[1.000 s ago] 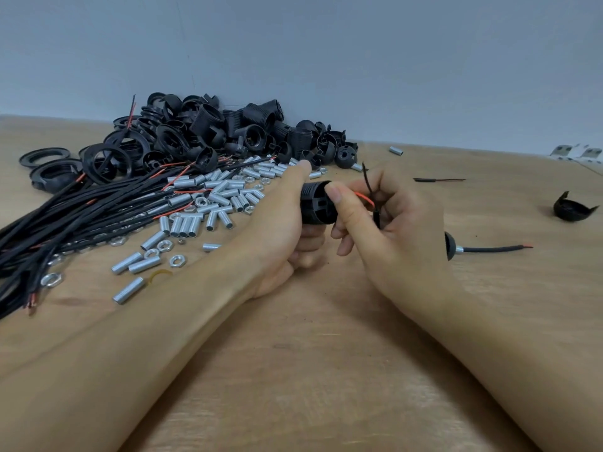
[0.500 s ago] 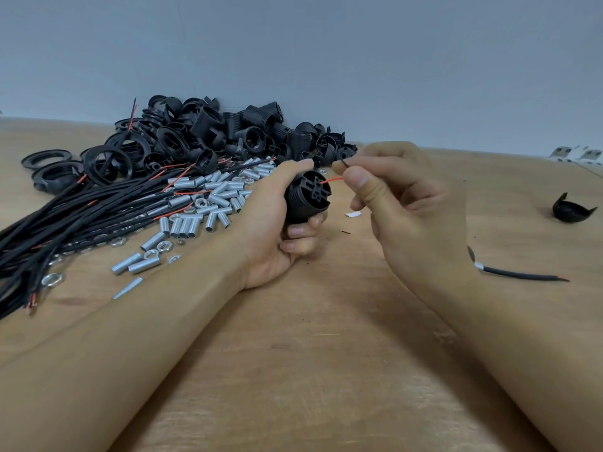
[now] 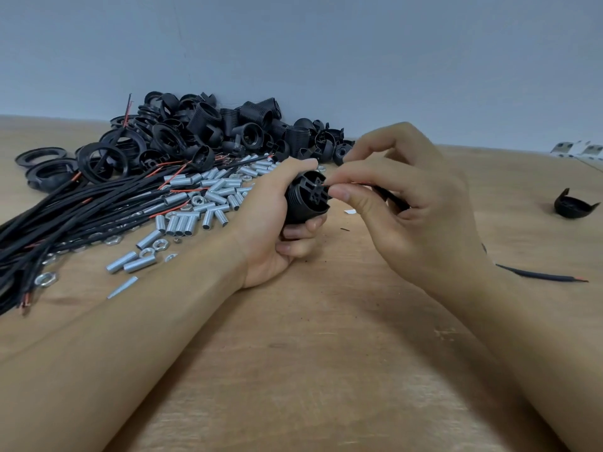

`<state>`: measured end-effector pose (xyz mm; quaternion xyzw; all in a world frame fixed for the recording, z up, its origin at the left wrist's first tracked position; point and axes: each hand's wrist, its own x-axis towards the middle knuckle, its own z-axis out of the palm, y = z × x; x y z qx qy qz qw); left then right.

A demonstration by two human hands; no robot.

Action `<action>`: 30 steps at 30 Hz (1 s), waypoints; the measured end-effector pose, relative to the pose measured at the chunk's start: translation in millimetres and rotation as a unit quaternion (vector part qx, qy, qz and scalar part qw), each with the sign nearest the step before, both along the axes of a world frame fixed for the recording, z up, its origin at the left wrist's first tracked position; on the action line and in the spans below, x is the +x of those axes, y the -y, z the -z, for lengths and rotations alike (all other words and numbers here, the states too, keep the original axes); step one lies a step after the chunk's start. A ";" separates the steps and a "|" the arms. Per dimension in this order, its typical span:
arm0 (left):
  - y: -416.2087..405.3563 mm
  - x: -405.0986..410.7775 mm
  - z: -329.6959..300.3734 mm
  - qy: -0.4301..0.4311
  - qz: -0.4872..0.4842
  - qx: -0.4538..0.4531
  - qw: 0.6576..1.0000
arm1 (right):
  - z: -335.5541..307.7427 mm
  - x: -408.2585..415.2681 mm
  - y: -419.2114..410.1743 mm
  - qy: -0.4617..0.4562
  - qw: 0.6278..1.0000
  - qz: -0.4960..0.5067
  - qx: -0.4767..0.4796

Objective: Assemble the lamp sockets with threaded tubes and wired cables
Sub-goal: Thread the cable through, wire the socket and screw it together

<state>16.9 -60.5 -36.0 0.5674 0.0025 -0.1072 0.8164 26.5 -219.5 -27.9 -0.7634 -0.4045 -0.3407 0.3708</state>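
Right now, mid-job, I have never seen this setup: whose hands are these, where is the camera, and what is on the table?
There is no machine here: a person works bare-handed, and the single camera sits on their head, looking down. The left hand grips a black lamp socket. The right hand pinches a thin wire end at the socket's face. On the wooden table lie a pile of black socket parts, a bundle of black cables, silver threaded tubes with nuts among them, and one loose black cap far right.

Head view looks forward and down, close over the table (image 3: 326, 370).
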 end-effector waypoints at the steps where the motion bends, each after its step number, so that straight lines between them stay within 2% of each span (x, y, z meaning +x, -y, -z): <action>1: -0.4 -0.3 0.1 0.001 0.000 0.002 1.000 | 0.1 0.0 0.5 -0.011 1.000 -0.002 -0.012; 8: 0.1 -0.6 1.6 0.004 -0.008 0.029 1.000 | 4.0 -1.3 -1.0 -0.056 0.997 0.027 -0.042; 18: 4.7 -0.4 2.8 0.008 -0.030 0.058 0.998 | 2.1 -7.3 -2.5 -0.131 0.991 0.026 -0.005; 27: 6.4 -1.7 2.2 0.009 -0.051 0.074 0.996 | 4.5 -7.1 -4.1 -0.084 0.995 0.041 -0.028; 30: 7.3 -2.1 2.8 0.013 -0.068 0.082 0.994 | 3.4 -8.4 -5.4 -0.054 0.995 0.049 -0.063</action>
